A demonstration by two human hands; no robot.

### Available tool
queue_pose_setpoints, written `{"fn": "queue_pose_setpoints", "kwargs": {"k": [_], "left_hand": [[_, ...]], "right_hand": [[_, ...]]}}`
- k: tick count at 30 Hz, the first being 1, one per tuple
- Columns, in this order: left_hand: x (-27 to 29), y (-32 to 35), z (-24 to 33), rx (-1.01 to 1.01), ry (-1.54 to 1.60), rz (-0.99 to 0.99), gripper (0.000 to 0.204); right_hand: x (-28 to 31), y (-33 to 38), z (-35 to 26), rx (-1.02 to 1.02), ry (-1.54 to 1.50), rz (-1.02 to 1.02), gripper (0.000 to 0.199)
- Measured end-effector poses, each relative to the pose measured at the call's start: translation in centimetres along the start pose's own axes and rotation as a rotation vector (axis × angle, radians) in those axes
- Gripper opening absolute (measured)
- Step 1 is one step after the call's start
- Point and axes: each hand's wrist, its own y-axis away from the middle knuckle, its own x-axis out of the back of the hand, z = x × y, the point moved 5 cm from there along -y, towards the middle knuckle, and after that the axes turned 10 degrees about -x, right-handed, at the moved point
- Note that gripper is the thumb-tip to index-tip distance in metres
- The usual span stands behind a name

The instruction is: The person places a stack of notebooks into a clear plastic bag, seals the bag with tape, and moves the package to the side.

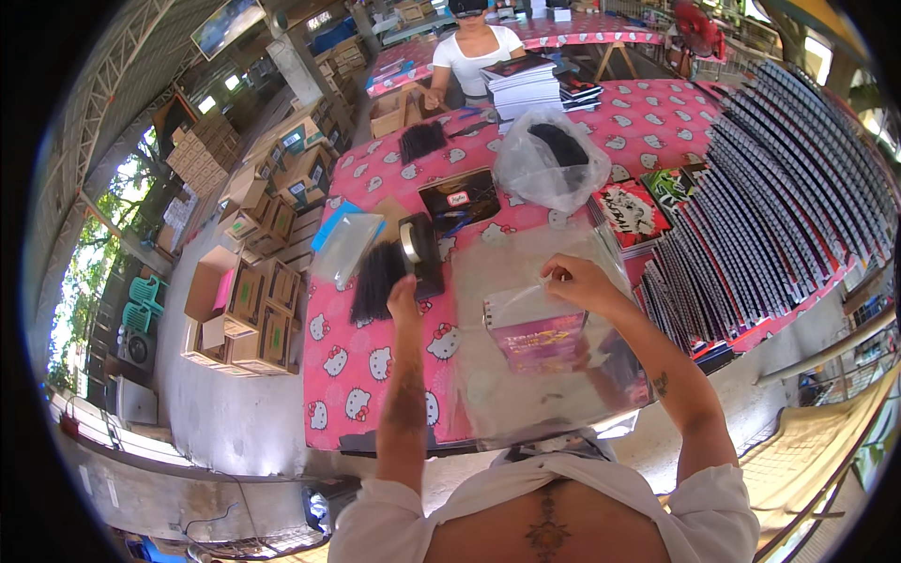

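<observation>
Pink patterned tablecloth over the whole table. Clear bag of dark items near the far edge. Black booklets fanned in rows along the right edge. Stack of booklets at the far edge. Cardboard boxes on the floor, left.

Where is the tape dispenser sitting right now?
In the head view, the tape dispenser stands on the pink table, just beyond the left hand, between a bundle of black strips on its left and the clear plastic bag on its right.
</observation>
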Motion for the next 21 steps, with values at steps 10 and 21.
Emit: {"fn": "queue_pose_setpoints", "kwargs": {"k": [10,21], "left_hand": [[-8.5,2.4,17.0,-0.597,-1.498,-0.365,0.016],[-27.5,6.0,11.3,-0.173,-1.002,-2.087,0.03]], "right_hand": [[0.0,0.0,0.2,0.019,-0.008,0.068,0.03],[-0.4,0.1,0.1,-0.033,-0.072,0.037,0.034]]}}
